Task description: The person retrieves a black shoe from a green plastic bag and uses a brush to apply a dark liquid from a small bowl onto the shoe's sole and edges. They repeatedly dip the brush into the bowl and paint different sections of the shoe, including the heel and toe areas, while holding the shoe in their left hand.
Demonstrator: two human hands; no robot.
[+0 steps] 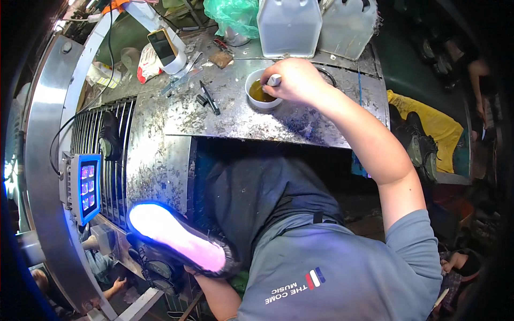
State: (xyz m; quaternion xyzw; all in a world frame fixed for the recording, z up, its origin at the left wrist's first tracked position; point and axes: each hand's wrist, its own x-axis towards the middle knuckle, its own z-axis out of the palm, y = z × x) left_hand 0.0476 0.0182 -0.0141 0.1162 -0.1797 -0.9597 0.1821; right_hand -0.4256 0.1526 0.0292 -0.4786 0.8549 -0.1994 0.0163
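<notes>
My right hand (296, 81) is closed round a brush with a pale handle end (274, 80); its bristles are hidden by my fingers and the bowl. It is over a white bowl (249, 85) of yellowish liquid (259, 92), fingertips at the rim. At lower left, my left hand (190, 270) grips a dark shoe (230, 263) from below, most of its fingers hidden. The shoe's bottom (176, 235) faces up and glows white to pink beside a lit blue-violet lamp (88, 187).
A worn metal bench (225, 123) holds a black marker (209, 98) and its cap, a phone (162, 46) on a white cup, and plastic jugs (289, 29). At left, another shoe (110, 136) rests on a metal-bar rack (88, 125). More shoes (420, 142) sit by yellow cloth (428, 123).
</notes>
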